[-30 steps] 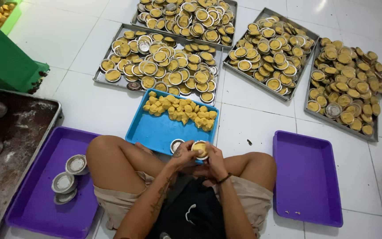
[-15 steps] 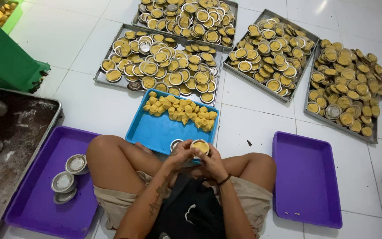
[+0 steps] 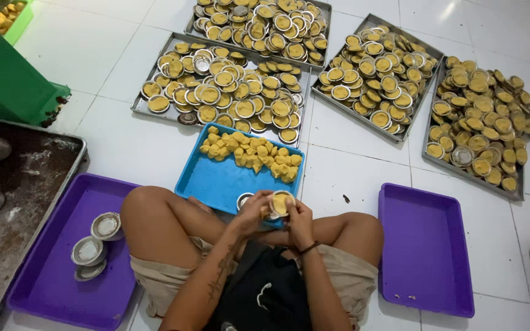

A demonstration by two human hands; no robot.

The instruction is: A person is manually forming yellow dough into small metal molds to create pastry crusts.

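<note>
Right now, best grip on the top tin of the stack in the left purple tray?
Probably the rim of the top tin, pinched across from above: it sits mouth up on the stack, its thin round edge exposed, while the purple tray wall and neighbouring tins hinder a side approach.

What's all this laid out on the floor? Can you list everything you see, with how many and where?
Metal trays: four in full view, grey, across the top, packed with small round tins of yellow filling; a fifth shows at the right edge.
Blue tray: one, centre, bare part near the knees.
Dough lumps: a heap, yellow, on the blue tray's far side.
Purple trays: two, left and right of the person.
Empty tins: three or more, silver, in the left purple tray.
Dark tray: one, far left, floury.
Green bin: one, upper left.
Filled tin: one, held.
Left hand, right hand: both on the filled tin.
</note>
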